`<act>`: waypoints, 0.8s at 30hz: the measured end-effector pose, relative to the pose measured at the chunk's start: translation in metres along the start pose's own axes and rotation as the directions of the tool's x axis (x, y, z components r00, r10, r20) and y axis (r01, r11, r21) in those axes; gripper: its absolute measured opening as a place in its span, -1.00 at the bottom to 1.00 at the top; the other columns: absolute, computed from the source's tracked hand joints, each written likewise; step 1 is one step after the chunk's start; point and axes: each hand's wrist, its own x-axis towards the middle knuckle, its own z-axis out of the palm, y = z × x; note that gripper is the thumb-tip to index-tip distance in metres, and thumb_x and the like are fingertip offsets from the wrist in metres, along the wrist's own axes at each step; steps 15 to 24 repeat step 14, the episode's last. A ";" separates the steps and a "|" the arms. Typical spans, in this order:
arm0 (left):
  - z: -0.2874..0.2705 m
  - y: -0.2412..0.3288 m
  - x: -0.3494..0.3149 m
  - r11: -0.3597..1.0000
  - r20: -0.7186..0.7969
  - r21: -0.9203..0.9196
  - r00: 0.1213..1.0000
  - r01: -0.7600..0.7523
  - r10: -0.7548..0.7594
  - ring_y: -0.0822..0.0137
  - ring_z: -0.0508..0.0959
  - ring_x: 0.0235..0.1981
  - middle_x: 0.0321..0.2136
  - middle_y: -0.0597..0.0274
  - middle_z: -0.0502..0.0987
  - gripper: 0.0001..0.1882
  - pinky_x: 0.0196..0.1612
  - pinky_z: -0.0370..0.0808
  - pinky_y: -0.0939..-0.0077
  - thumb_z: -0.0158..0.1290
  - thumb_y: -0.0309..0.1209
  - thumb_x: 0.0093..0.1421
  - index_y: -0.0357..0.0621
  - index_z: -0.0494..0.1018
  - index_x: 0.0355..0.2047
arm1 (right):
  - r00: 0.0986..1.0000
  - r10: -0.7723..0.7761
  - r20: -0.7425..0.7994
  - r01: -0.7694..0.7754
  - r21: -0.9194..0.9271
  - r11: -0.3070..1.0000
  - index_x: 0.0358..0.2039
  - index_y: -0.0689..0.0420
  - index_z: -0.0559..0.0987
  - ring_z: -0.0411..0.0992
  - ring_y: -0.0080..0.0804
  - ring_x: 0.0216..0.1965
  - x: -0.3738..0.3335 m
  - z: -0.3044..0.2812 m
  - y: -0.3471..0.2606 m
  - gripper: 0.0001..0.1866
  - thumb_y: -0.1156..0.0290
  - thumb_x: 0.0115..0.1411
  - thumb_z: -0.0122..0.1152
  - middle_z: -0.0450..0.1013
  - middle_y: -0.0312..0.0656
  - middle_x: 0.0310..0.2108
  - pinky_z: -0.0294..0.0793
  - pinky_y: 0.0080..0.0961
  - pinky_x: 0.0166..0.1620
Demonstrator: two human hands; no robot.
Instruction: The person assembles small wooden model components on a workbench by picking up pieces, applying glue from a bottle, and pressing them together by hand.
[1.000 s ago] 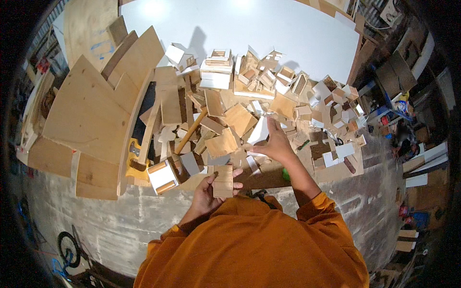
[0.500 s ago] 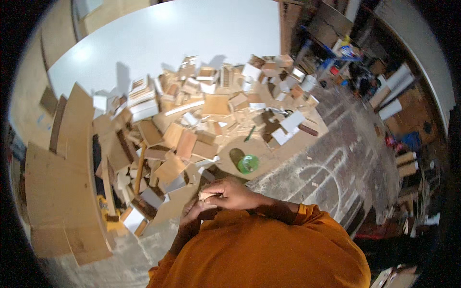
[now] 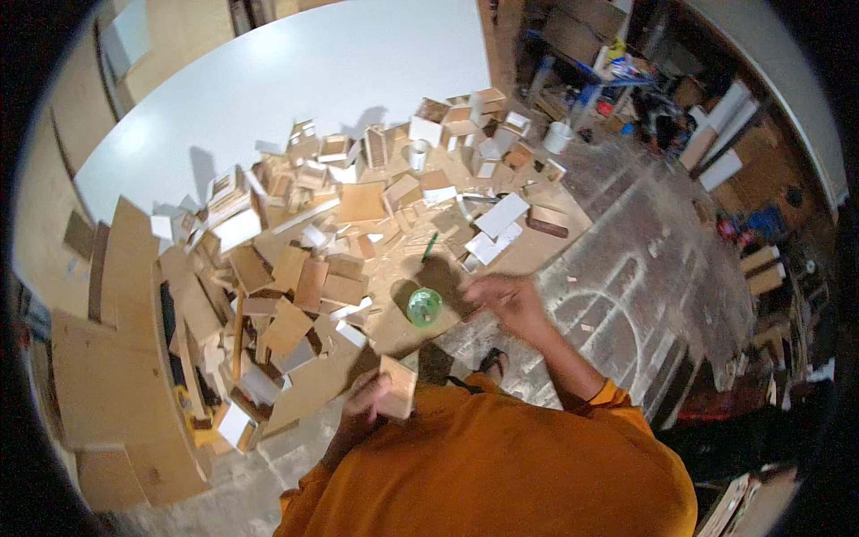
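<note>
My left hand (image 3: pixel 363 400) is closed around a small flat piece of wood (image 3: pixel 397 387), held low in front of my orange top. My right hand (image 3: pixel 506 302) is stretched forward over the near edge of the work surface, apart from the wood. Its fingers point left and are smeared, so I cannot make out whether they pinch anything. Closest to them stands a round green translucent tub (image 3: pixel 424 307) with something small inside. A thin green stick-like thing (image 3: pixel 430 247) lies just beyond the tub.
Wood offcuts (image 3: pixel 362 202) and white-faced blocks (image 3: pixel 501 216) crowd the brown board. A long wooden handle (image 3: pixel 237 333) leans among the scraps on the left. Behind rises a large white panel (image 3: pixel 295 80). A white bucket (image 3: pixel 557 137) stands on the concrete floor (image 3: pixel 626 268) at the far right.
My hands, together at the piece of wood before, have parted. The right one has moved forward and right, toward the green tub; the left one keeps the wood. The view has shifted slightly.
</note>
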 end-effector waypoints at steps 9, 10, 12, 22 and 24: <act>0.072 -0.048 0.076 0.486 0.005 -0.854 0.930 -0.188 0.368 0.53 0.21 -0.81 -0.75 0.47 0.21 -0.70 -0.68 0.19 0.63 -0.25 -0.09 0.29 0.03 0.25 -0.47 | 0.989 -0.027 -0.148 -0.072 -0.627 0.776 -0.13 0.14 0.54 0.41 0.01 -0.05 0.040 -0.178 0.101 -0.64 0.36 0.03 0.27 0.45 0.02 -0.08 0.38 -0.21 0.02; 0.084 -0.054 0.089 0.474 0.014 -0.859 0.917 -0.193 0.399 0.53 0.21 -0.81 -0.75 0.47 0.21 -0.71 -0.69 0.19 0.63 -0.23 -0.09 0.29 0.03 0.24 -0.46 | 0.993 -0.096 -0.071 0.015 -0.725 0.688 -0.05 0.12 0.50 0.36 0.05 0.00 0.043 -0.196 0.131 -0.55 0.31 0.01 0.29 0.40 0.04 -0.02 0.34 -0.18 0.06; 0.104 -0.070 0.113 0.462 0.029 -0.863 0.893 -0.205 0.449 0.53 0.20 -0.81 -0.75 0.47 0.21 -0.73 -0.70 0.20 0.62 -0.20 -0.10 0.27 0.04 0.24 -0.43 | 0.993 -0.107 0.054 0.106 -0.814 0.570 0.08 0.08 0.40 0.28 0.05 0.10 0.052 -0.216 0.156 -0.40 0.23 0.01 0.30 0.30 0.05 0.10 0.27 -0.16 0.13; 0.113 -0.079 0.135 0.550 0.094 -0.819 0.905 -0.167 0.415 0.48 0.24 -0.80 -0.74 0.45 0.24 -0.69 -0.69 0.23 0.58 -0.10 0.00 0.24 0.06 0.23 -0.39 | 0.993 -0.001 0.122 0.105 -0.848 0.519 0.21 0.05 0.28 0.20 -0.02 0.19 0.062 -0.224 0.162 -0.30 0.15 0.07 0.25 0.20 0.03 0.20 0.20 -0.19 0.19; 0.113 -0.079 0.135 0.550 0.094 -0.819 0.905 -0.167 0.415 0.48 0.24 -0.80 -0.74 0.45 0.24 -0.69 -0.69 0.23 0.58 -0.10 0.00 0.24 0.06 0.23 -0.39 | 0.993 -0.001 0.122 0.105 -0.848 0.519 0.21 0.05 0.28 0.20 -0.02 0.19 0.062 -0.224 0.162 -0.30 0.15 0.07 0.25 0.20 0.03 0.20 0.20 -0.19 0.19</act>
